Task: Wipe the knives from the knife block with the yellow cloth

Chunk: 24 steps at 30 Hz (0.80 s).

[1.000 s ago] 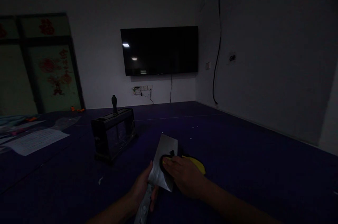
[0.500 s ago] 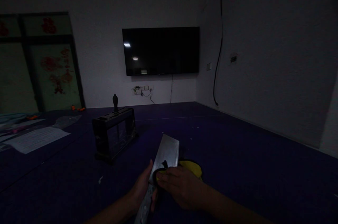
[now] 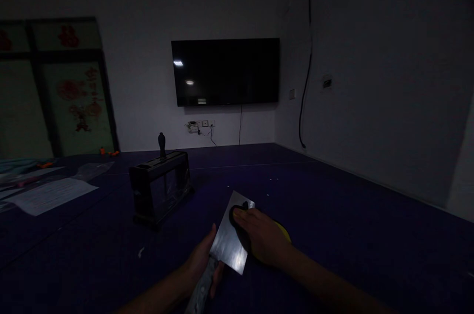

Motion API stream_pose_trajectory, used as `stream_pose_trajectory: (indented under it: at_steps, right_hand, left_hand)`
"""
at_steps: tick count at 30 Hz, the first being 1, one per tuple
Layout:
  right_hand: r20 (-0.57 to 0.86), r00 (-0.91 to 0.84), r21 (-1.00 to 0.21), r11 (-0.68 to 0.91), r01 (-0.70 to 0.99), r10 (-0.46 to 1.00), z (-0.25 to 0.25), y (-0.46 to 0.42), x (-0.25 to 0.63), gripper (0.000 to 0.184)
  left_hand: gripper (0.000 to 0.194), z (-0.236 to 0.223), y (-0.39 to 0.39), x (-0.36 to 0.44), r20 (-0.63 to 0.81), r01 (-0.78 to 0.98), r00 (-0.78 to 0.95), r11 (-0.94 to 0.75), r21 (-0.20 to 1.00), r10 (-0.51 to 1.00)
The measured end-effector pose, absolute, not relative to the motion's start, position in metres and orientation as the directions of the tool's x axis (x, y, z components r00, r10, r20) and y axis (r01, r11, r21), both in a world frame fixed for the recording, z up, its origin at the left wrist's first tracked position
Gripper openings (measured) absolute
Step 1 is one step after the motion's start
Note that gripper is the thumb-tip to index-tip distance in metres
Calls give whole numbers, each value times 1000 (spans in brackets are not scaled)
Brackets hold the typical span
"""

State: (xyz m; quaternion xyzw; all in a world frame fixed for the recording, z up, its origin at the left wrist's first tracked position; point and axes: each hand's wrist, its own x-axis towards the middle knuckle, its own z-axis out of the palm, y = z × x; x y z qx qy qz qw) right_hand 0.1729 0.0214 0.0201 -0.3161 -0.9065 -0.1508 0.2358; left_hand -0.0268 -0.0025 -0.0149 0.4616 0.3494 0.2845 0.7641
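A cleaver (image 3: 227, 245) with a broad metal blade and a mottled grey handle points away from me, its blade face up. My left hand (image 3: 200, 257) grips it where handle meets blade, thumb along the blade's left edge and fingertips showing on the other side. My right hand (image 3: 266, 237) presses a yellow cloth with a dark edge (image 3: 283, 231) flat on the far part of the blade. Part of the cloth hangs beyond the blade's right side, and the palm hides the middle of it.
A black knife block (image 3: 161, 185) with clear sides stands ahead on the left, one dark handle (image 3: 162, 143) rising from it. Papers (image 3: 55, 193) lie at far left on the dark purple surface (image 3: 333, 235). A television (image 3: 225, 72) hangs on the back wall.
My right hand has slid the cloth forward from near the handle toward the blade's far end, uncovering the near blade. My left hand keeps its hold, and the cleaver has turned slightly.
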Motion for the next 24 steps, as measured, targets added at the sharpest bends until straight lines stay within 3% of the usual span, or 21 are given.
stream_pose_trajectory:
  at_steps: [8, 18, 24]
  right_hand:
    - [554, -546, 34, 638, 769, 628, 15, 35, 184, 73]
    - [547, -491, -37, 606, 795, 678, 15, 36, 185, 69]
    - [562, -481, -19, 592, 806, 673, 15, 36, 185, 65]
  left_hand:
    - [84, -17, 5, -29, -317, -36, 632, 435, 900, 707]
    - [82, -12, 0, -27, -310, -37, 606, 415, 909, 733]
    - [84, -15, 4, -27, -309, -31, 658, 434, 900, 687]
